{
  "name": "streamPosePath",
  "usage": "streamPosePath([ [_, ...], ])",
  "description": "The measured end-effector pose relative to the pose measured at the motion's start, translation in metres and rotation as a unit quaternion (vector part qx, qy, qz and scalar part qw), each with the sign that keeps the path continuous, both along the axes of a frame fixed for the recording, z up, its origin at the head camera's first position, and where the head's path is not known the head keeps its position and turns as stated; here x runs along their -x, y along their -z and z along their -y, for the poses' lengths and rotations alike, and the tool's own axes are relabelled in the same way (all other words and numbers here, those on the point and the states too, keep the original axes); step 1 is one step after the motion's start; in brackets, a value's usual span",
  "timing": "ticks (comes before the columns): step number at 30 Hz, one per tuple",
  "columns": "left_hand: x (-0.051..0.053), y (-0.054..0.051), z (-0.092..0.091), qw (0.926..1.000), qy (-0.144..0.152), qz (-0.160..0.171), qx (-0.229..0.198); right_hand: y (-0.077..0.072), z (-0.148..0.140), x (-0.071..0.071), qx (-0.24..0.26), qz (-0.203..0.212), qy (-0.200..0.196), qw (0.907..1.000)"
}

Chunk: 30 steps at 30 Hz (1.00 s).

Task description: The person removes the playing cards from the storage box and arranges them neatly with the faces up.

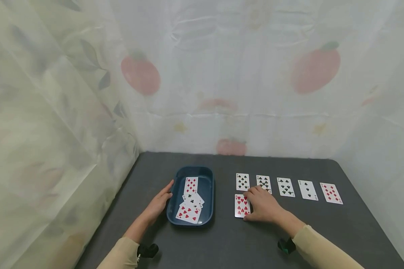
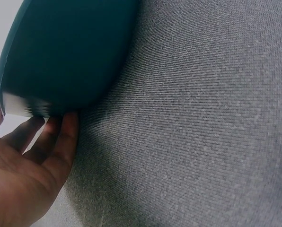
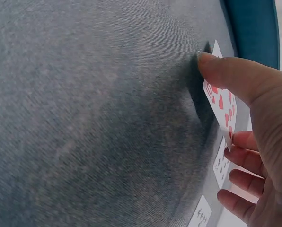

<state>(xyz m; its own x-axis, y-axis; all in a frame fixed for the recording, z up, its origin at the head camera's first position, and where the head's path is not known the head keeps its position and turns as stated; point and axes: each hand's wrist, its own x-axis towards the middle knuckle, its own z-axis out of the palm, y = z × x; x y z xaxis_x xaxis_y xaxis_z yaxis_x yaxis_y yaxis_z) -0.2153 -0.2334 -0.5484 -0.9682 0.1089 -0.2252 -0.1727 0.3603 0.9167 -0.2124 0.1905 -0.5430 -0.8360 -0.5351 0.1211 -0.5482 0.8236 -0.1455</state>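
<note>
A blue tray (image 1: 210, 215) stands left of centre, with several overlapping face-up cards (image 1: 188, 213) inside. My left hand (image 1: 157, 204) holds the tray's left side; in the left wrist view the fingertips of the hand (image 2: 34, 156) touch the tray wall (image 2: 70, 56) from outside. To the tray's right, my right hand (image 1: 266, 205) pinches a ten of hearts (image 1: 241, 206) between thumb and fingers. From the right wrist view, the card (image 3: 221, 106) looks tilted, one edge off the cloth, with the thumb of the hand (image 3: 268, 123) at one end and fingertips at the other.
Several face-up cards lie in a row behind and right of my right hand: black ones (image 1: 242, 181), (image 1: 285, 186), a black card (image 1: 308, 190) and a red diamond card (image 1: 331, 193) at the right end. Printed curtains (image 1: 195, 74) hang behind and left of the dark table (image 1: 222, 246).
</note>
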Motion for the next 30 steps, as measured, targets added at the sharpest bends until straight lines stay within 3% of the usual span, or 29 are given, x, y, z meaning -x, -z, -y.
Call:
streamPosePath([
  [5, -0.0013, -0.0008, 0.0002, 1.0, -0.002, 0.006, -0.001, 0.0032, 0.0, -0.0008, 0.01, 0.01, 0.006, 0.9999],
  [16, -0.001, -0.0026, 0.0004, 1.0, 0.006, 0.0, -0.002, 0.0064, 0.0025, -0.0005, 0.052, 0.073, 0.037, 0.9953],
  [30, -0.0011, -0.0023, 0.0007, 1.0, 0.008, 0.0, 0.0, 0.0096, 0.0002, 0.0016, 0.054, 0.075, 0.036, 0.9951],
])
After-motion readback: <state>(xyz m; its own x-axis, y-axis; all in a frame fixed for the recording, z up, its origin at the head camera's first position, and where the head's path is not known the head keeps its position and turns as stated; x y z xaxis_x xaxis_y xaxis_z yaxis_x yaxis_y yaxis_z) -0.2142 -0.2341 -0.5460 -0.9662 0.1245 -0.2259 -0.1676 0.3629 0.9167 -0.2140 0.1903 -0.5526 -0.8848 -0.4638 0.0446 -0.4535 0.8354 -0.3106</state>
